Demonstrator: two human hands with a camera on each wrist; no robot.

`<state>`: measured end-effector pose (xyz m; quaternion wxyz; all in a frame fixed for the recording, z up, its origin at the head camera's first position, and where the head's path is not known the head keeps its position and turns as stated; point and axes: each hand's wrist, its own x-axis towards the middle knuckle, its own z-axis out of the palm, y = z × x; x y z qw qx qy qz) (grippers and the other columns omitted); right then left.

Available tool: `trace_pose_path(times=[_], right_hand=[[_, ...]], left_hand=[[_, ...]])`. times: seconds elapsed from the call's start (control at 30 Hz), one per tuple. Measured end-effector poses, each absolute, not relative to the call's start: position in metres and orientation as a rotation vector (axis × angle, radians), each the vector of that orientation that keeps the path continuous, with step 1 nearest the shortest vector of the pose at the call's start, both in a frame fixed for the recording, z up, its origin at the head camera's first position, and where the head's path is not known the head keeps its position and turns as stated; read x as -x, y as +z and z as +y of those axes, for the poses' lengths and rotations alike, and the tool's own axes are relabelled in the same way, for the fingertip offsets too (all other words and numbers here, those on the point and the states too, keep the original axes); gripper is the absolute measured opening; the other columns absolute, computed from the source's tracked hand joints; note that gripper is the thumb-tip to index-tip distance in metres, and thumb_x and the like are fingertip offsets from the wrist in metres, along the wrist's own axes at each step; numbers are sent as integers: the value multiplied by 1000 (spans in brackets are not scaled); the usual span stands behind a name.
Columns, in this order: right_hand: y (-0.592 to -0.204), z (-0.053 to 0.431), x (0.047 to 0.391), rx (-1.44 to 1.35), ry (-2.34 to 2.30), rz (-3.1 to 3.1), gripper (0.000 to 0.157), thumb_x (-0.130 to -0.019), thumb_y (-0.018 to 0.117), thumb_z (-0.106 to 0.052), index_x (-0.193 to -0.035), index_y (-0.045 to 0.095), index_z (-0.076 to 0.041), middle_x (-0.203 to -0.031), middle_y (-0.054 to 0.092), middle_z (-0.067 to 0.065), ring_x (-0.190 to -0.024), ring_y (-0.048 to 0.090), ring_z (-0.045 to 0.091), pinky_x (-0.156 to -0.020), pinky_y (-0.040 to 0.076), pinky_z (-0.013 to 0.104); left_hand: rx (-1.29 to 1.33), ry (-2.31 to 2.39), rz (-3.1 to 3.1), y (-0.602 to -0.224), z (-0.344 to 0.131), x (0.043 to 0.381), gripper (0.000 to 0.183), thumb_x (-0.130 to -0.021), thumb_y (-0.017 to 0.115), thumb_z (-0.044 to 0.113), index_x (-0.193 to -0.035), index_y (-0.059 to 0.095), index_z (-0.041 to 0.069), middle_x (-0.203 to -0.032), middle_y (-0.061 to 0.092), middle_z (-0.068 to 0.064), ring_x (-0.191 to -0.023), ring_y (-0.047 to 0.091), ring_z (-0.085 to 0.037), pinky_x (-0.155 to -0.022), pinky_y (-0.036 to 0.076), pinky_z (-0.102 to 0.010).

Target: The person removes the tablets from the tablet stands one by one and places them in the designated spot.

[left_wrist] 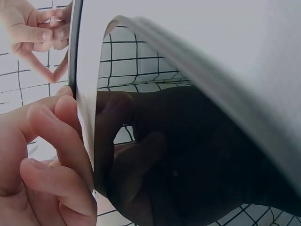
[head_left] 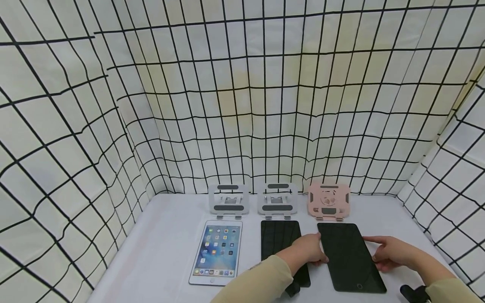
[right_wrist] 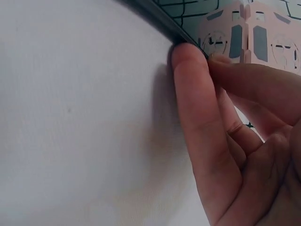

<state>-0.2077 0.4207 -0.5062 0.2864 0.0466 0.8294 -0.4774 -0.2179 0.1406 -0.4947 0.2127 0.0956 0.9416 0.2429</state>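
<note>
A black tablet lies on the white-covered table, its dark screen up and its round home button towards me. My left hand holds it at the left edge, fingertips right on the side. At the opposite edge, my right hand holds it with the index finger stretched along the side and the others bent. The right wrist view has the index fingertip and the thumb close together at the dark edge. Bent fingers touch the edge in the left wrist view, mirrored in the glossy screen. The tablet's underside is hidden.
Left of it lies another black tablet, partly covered by my left forearm. Further left is a white tablet with a lit screen. Behind stand two white stands and a pink stand. Black-grid curtains enclose the table.
</note>
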Motion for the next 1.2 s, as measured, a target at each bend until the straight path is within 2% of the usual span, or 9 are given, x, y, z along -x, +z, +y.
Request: trace_pose_path(times=[0.17, 0.33, 0.67, 1.03, 1.2], right_hand=[[-510, 428, 210, -93, -1215, 2241, 77, -85, 69, -3, -151, 30, 4, -72, 64, 10, -57, 60, 17, -56, 52, 30], [-518, 441, 208, 18, -1258, 2170, 80, -87, 71, -7, -152, 26, 4, -66, 61, 7, -54, 55, 15, -54, 50, 29], [-519, 445, 207, 72, -1179, 2227, 78, -89, 72, -15, -151, 29, 4, -65, 61, 5, -53, 55, 15, -51, 42, 26], [-522, 451, 201, 160, -1235, 2258, 74, -95, 65, -21, -148, 25, 11, -69, 64, 7, -55, 59, 16, -50, 46, 27], [-523, 452, 195, 72, -1204, 2369, 69, -98, 63, -30, -145, 34, 11, -75, 64, 7, -60, 61, 22, -51, 48, 31]], left_hand=[[-274, 699, 2603, -496, 140, 218, 71, -81, 83, 29, -145, 52, 24, -58, 62, 3, -49, 57, -11, -73, 44, -25], [-267, 739, 2565, -498, 140, 217, 71, -81, 83, 28, -145, 51, 24, -57, 63, 3, -48, 59, -11, -75, 45, -25], [-245, 748, 2570, -496, 141, 214, 71, -81, 83, 27, -145, 52, 25, -55, 62, 2, -47, 59, -11, -74, 45, -25], [-290, 780, 2553, -495, 137, 210, 59, -87, 77, 32, -141, 55, 25, -58, 62, 4, -51, 58, -11, -71, 46, -25], [-303, 847, 2529, -493, 131, 208, 52, -89, 73, 37, -138, 58, 29, -61, 63, 7, -53, 59, -10, -71, 46, -27]])
